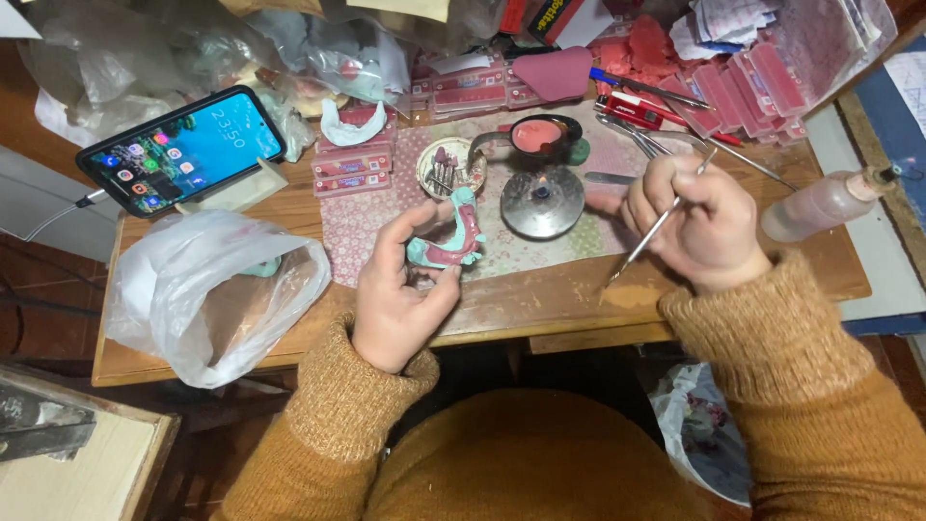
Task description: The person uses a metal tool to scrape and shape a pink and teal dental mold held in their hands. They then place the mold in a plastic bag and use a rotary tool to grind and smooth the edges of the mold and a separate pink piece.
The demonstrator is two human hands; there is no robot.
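My left hand point(403, 289) grips a teal dental cast with pink wax gums point(453, 239), held just above the wooden table point(540, 299). My right hand point(696, 224) holds a thin metal wax tool point(656, 230) like a pen, its lower tip pointing down-left near the table surface. Between the hands stands a small round metal spirit burner point(542, 201) with a tiny flame. Behind it, a metal ladle of melted pink wax point(540, 135) rests on the patterned mat.
A smartphone point(183, 150) leans at the left rear. A crumpled clear plastic bag point(217, 289) lies front left. Pink wax sheets and boxes point(743, 82), metal tools point(637, 135), a small dish of teeth point(450, 166) and a squeeze bottle point(830, 201) crowd the back and right.
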